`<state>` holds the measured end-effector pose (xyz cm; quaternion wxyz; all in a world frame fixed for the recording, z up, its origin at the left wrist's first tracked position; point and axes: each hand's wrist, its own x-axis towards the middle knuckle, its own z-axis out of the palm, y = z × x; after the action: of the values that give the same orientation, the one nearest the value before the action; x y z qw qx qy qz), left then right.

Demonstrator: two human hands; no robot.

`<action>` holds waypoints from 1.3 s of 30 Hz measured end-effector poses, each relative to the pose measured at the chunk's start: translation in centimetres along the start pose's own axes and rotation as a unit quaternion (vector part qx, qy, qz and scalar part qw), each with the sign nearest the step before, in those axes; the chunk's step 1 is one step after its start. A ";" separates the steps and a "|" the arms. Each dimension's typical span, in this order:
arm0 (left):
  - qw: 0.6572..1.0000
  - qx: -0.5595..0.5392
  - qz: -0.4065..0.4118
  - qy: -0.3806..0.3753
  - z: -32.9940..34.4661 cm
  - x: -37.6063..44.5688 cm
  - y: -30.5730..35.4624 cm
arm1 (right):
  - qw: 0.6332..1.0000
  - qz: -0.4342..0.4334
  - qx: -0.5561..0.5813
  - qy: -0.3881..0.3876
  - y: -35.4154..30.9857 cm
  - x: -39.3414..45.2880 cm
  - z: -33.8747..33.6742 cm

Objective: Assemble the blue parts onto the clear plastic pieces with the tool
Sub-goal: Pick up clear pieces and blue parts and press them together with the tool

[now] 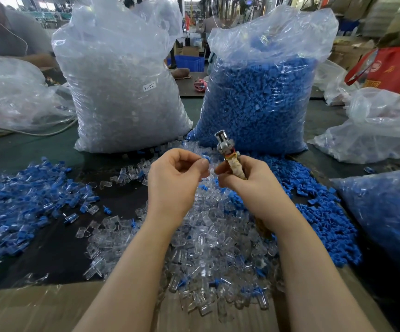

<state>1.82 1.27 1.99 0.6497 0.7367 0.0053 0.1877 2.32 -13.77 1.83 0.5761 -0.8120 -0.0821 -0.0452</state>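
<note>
Head view: left hand (175, 180) pinching a small blue part (206, 158) at the fingertips, raised above the clear plastic pieces (208, 238) heaped mid-table. Right hand (247, 185) wrapped round the tool (227, 152), metal head upward, just beside the left. Loose blue parts (323, 212) toward the table's right edge, joined pieces (26, 195) toward its left

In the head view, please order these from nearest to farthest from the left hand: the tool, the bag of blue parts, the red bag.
1. Tool: just right of the left hand, gripped by the right hand.
2. Bag of blue parts: standing behind the hands, to the right.
3. Red bag: far back at the right edge.
</note>
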 end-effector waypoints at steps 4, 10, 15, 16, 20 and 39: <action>0.996 -0.091 -0.017 -0.014 -0.2 0.2 0.3 | 0.998 0.013 -0.028 -0.060 0.3 -0.2 -0.6; 0.995 -0.099 -0.002 -0.034 -0.4 0.2 0.5 | 0.994 0.002 -0.068 -0.086 0.1 -0.3 -0.4; 0.994 -0.104 0.004 -0.042 -0.5 0.2 0.6 | 0.990 -0.010 -0.118 -0.082 0.3 -0.1 -0.4; 0.994 -0.103 0.006 -0.045 -0.5 0.1 0.6 | 0.989 -0.011 -0.123 -0.082 0.4 0.0 -0.4; 0.993 -0.105 0.011 -0.051 -0.6 0.1 0.6 | 0.987 -0.010 -0.137 -0.084 0.4 0.0 -0.3; 0.931 -0.299 -0.200 0.061 -2.7 1.7 -0.7 | 0.984 0.010 -0.176 -0.037 0.7 0.4 -0.5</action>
<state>2.81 4.42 2.01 0.8626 0.4786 0.1360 0.0916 2.80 -14.41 1.43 0.4212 -0.9026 -0.0855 -0.0231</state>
